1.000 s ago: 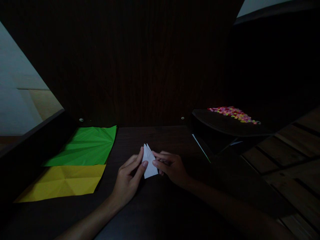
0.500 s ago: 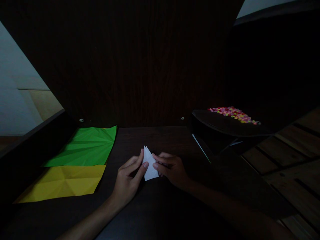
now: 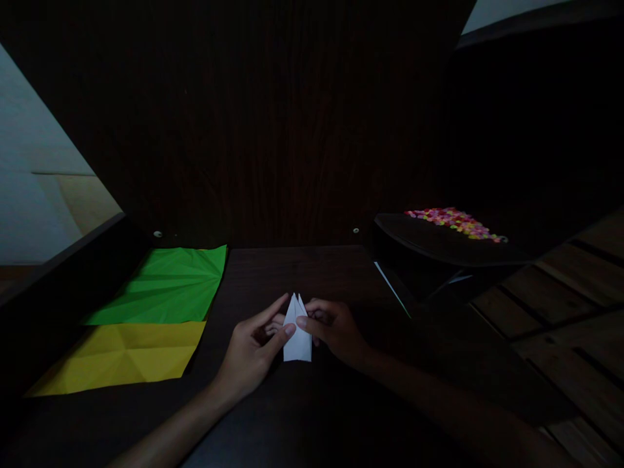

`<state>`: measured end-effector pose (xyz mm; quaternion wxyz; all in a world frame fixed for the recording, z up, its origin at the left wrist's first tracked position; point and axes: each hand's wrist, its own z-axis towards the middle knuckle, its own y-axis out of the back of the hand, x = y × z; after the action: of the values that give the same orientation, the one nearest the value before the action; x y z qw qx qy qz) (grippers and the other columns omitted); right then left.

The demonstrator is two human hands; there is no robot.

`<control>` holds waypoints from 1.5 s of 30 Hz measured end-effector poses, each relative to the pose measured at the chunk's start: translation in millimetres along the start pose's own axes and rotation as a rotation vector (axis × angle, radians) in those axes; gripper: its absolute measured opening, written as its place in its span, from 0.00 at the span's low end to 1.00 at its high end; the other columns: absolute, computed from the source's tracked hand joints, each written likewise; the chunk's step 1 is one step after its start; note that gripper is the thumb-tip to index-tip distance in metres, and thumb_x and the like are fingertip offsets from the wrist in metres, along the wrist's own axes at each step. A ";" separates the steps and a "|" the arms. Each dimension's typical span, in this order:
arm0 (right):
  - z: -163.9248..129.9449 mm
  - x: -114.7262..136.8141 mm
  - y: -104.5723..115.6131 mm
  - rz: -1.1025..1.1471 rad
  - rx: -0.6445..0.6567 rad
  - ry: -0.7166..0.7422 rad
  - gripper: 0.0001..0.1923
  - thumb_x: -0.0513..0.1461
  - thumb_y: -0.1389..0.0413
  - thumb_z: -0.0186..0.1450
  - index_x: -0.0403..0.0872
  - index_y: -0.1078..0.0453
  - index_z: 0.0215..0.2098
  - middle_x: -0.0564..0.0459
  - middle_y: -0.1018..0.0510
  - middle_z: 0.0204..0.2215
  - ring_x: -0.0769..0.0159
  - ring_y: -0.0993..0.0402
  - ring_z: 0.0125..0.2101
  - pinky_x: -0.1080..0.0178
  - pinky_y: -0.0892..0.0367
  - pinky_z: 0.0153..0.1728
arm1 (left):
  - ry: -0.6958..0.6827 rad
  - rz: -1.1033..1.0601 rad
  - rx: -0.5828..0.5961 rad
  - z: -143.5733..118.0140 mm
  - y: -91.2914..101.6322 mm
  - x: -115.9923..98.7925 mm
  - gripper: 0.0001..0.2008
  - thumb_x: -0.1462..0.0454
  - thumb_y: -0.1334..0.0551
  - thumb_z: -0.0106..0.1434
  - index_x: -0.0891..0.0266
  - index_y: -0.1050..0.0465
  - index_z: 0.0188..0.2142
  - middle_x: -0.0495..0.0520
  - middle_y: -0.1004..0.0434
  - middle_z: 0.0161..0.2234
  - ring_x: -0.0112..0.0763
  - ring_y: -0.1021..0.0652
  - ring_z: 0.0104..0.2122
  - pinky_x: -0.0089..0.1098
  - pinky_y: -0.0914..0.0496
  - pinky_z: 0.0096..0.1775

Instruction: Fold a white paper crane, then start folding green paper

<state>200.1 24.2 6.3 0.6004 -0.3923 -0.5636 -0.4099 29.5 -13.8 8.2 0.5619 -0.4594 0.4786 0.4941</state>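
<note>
the scene is dim, and most of what shows sits on a dark wooden counter backed by a tall dark panel. near the middle of it, close to the person, a small folded white paper stands between both hands, its two pointed tips aimed away from the person and its squared lower edge down toward the counter.

the left hand comes in from the lower left, with its thumb and forefinger closed on the left edge of the white paper; the forefinger reaches along the upper edge toward the tips, and the other fingers are curled underneath. the right hand comes in from the lower right and pinches the right edge of the same paper, its fingertips meeting the left hand's right at the fold. whether the paper's lower edge rests on the counter or is held just above it is hard to tell in this light.

well to the left lie two larger creased sheets, flat on the counter: a green sheet farther from the person and a yellow sheet nearer, their edges touching. to the right, apart from the hands, a dark raised tray carries a heap of small multicoloured pieces.
</note>
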 end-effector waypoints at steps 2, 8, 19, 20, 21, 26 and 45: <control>-0.1 1.0 0.9 -0.043 0.004 0.014 0.11 0.43 0.39 0.57 0.44 0.29 0.25 0.59 0.32 0.18 0.75 0.38 0.16 0.71 0.44 0.16 | 0.024 -0.001 0.048 -0.9 -0.3 0.8 0.29 0.61 0.33 0.59 0.65 0.33 0.59 0.51 0.21 0.30 0.28 0.23 0.29 0.29 0.27 0.36; 1.5 2.0 4.0 -0.128 -0.001 0.128 0.14 0.42 0.40 0.59 0.44 0.32 0.20 0.60 0.36 0.16 0.76 0.41 0.17 0.70 0.46 0.18 | 0.089 0.010 0.126 -0.9 0.4 3.7 0.31 0.62 0.32 0.58 0.65 0.36 0.60 0.49 0.23 0.29 0.26 0.25 0.29 0.28 0.29 0.35; 1.8 3.2 3.8 -0.113 -0.075 0.121 0.13 0.44 0.39 0.59 0.44 0.28 0.23 0.59 0.32 0.18 0.76 0.38 0.16 0.71 0.44 0.16 | 0.303 -0.160 0.282 -0.5 -0.7 3.9 0.34 0.64 0.28 0.51 0.62 0.35 0.57 0.54 0.19 0.35 0.35 0.19 0.33 0.33 0.26 0.35; 2.0 2.4 3.6 -0.084 -0.061 0.098 0.12 0.44 0.39 0.59 0.44 0.28 0.25 0.59 0.32 0.18 0.75 0.38 0.15 0.71 0.43 0.16 | 0.296 -0.166 0.275 0.2 -0.5 3.3 0.32 0.64 0.28 0.51 0.63 0.33 0.55 0.54 0.19 0.34 0.35 0.19 0.33 0.33 0.26 0.35; 2.2 1.6 3.5 -0.050 -0.038 0.071 0.10 0.44 0.38 0.59 0.44 0.27 0.28 0.59 0.31 0.18 0.75 0.37 0.15 0.71 0.42 0.15 | 0.282 -0.175 0.264 1.0 -0.3 2.5 0.29 0.64 0.28 0.51 0.63 0.32 0.53 0.54 0.19 0.33 0.35 0.19 0.33 0.33 0.25 0.35; 1.9 -1.6 3.4 0.030 0.103 0.011 0.16 0.41 0.35 0.54 0.45 0.29 0.38 0.56 0.26 0.24 0.73 0.31 0.20 0.71 0.36 0.17 | 0.207 -0.210 0.166 5.0 1.3 -1.3 0.19 0.64 0.27 0.51 0.65 0.27 0.42 0.54 0.18 0.32 0.33 0.19 0.32 0.30 0.24 0.34; -0.1 -2.0 0.7 -0.045 0.074 0.120 0.22 0.39 0.38 0.58 0.49 0.36 0.49 0.57 0.32 0.29 0.71 0.31 0.26 0.73 0.33 0.17 | 0.148 -0.234 -0.032 5.7 -1.1 -2.4 0.35 0.65 0.27 0.49 0.59 0.43 0.52 0.48 0.22 0.31 0.35 0.19 0.28 0.33 0.22 0.27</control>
<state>200.8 24.4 4.2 0.6379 -0.3318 -0.5500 -0.4249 30.9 -8.5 11.3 0.5715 -0.5560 0.4540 0.3977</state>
